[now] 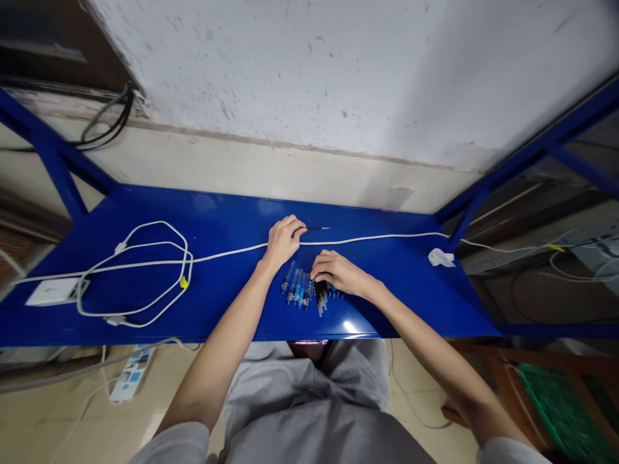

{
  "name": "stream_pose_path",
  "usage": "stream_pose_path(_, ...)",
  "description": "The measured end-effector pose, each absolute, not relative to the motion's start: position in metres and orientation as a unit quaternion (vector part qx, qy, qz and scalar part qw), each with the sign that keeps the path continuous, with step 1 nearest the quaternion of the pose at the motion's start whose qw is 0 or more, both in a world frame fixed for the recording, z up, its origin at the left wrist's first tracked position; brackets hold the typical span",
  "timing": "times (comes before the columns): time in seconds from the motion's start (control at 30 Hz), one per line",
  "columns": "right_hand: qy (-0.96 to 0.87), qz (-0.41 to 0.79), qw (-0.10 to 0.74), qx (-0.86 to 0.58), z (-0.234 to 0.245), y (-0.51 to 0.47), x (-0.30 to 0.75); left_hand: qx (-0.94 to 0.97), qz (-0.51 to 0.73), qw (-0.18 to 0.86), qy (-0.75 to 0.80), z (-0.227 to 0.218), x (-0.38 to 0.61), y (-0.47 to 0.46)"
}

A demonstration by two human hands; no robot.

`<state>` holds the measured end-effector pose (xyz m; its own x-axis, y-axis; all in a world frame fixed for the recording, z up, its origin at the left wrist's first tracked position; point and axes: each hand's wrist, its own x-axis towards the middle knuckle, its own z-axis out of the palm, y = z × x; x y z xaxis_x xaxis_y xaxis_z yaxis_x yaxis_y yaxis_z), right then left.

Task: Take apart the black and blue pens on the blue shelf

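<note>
Pen refill (318, 228), dark and thin, sits pinched in the left hand (284, 240) at the frame's centre; the right hand (338, 270) curls over pen parts (298, 290) just below (whether gripping any, I cannot tell).

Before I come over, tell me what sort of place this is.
Probably a simple indoor workspace: a blue table set along a speckled wall, small pen-like parts laid out on it, and a power strip below.

The right hand (338, 272) covers part of the small pieces (304, 291), whose details are too small to tell; the left hand (283, 242) hides some white cable (372, 237); the lower edge cuts the grey shirt (333, 435).
</note>
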<state>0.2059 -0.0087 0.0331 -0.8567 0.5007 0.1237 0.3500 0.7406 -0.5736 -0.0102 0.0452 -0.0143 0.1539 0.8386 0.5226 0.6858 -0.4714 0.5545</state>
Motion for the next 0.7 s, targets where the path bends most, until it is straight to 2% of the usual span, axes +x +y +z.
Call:
stream_pose_path(0.17, -0.947, 0.205, 0.094, -0.229, 0.037, -0.012, 0.203, 0.753, 0.400, 0.069, 0.517, -0.012, -0.003, 0.036)
stream_pose_path(0.47, -0.957, 0.141, 0.095, -0.234, 0.048, -0.011, 0.201, 0.754, 0.389, 0.077, 0.523, -0.008, 0.007, 0.030)
stream_pose_path(0.53, -0.941, 0.119, 0.137, -0.285, 0.048, -0.011, 0.205, 0.746, 0.395, 0.080, 0.530, -0.008, 0.009, 0.028)
stream_pose_path(0.7, -0.751, 0.145, 0.337, -0.549, 0.037, -0.019, 0.240, 0.695, 0.436, 0.098, 0.564, -0.009, 0.017, 0.025)
